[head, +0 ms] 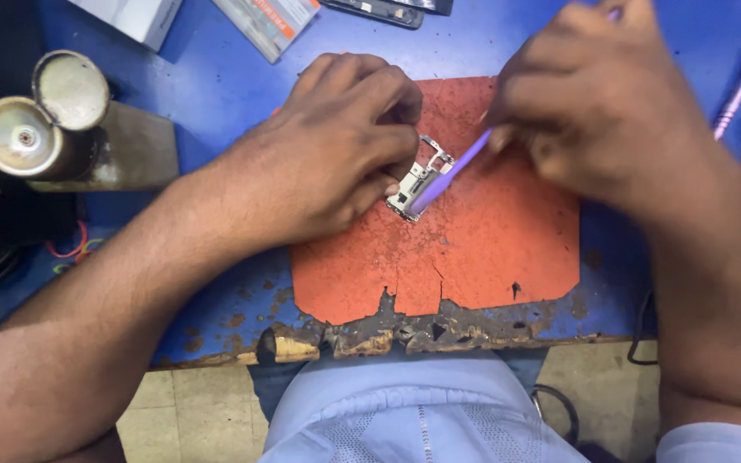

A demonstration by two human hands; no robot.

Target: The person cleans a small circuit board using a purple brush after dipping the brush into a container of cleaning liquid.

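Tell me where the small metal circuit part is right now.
In the head view, the small metal circuit part lies on the orange mat, mid-frame, pinned by the left hand, with the purple tool from the right hand touching it.

A blue worktop [216,94] filled most of the view, its paint chipped and its near edge [362,341] worn down to bare, crumbling wood. Below that edge lay a floor [186,403] of pale, dull tiles with dark joints. The light was even and soft, and it cast only faint shadows across the blue surface.
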